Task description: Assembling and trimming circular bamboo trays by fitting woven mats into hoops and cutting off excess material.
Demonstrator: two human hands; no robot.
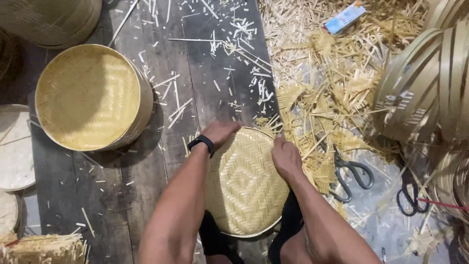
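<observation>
Pressing on the far rim of a round woven bamboo tray (pixel 244 183), the left hand (pixel 220 132) and right hand (pixel 286 156) each curl their grip over its edge. It rests between the person's knees on the dark plank floor (pixel 195 88), with scissors (pixel 351 176) lying near among bamboo scraps (pixel 317 98), and a finished basket (pixel 90 98) well apart.
</observation>
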